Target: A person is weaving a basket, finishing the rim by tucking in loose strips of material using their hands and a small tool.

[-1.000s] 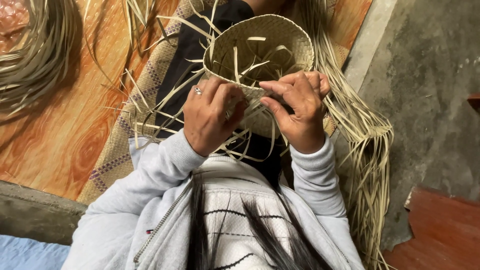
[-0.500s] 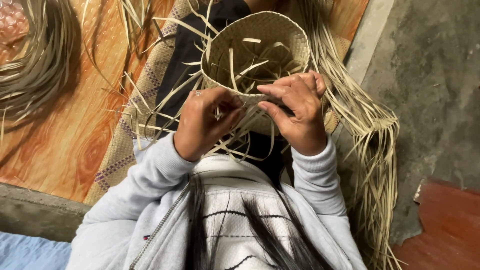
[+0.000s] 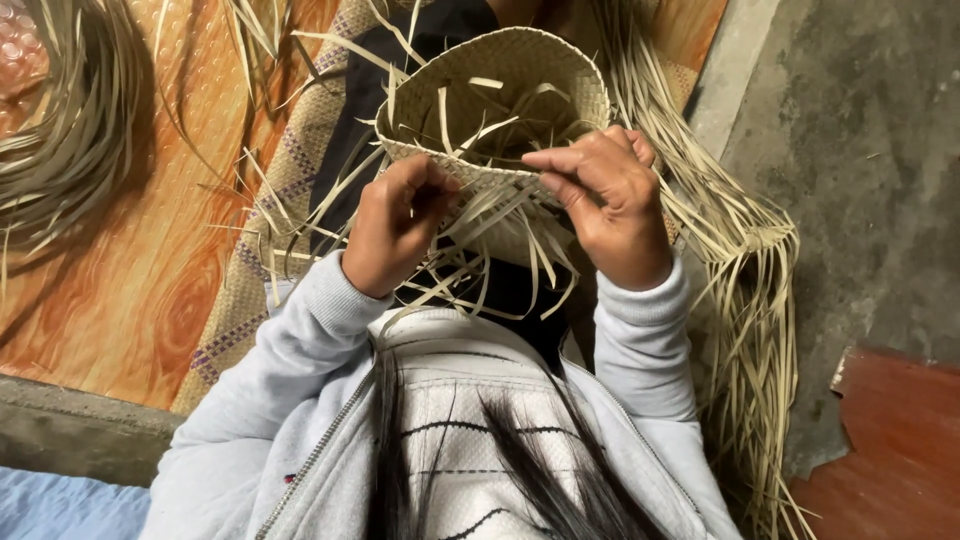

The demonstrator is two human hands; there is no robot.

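Nearest the camera, dark hair falls over a pale grey zip jacket [image 3: 300, 440] and a white top with thin dark stripes. Above the cuffs, both hands work at the near rim of a half-woven straw basket [image 3: 520, 70] held over the lap. The left hand [image 3: 395, 225] curls in, fingers bunched, thumb and fingertips pinching loose straw strips [image 3: 500, 215] at the rim's left side. The right hand [image 3: 610, 205] sits just beside it, index finger stretched leftward along the rim, the other fingers folded, gripping the weave edge. Unwoven strip ends splay out under both hands and stick up inside the basket's bowl. Beneath the basket, dark trousers, and under them a woven mat [image 3: 235, 300] with purple bands on orange wood-pattern flooring [image 3: 130, 290]. Along the mat's right edge lies a long bundle of dry straw [image 3: 750, 300]; beyond it, grey concrete [image 3: 860, 150]. Far left, another coil of straw [image 3: 70, 130] curves at the top corner.
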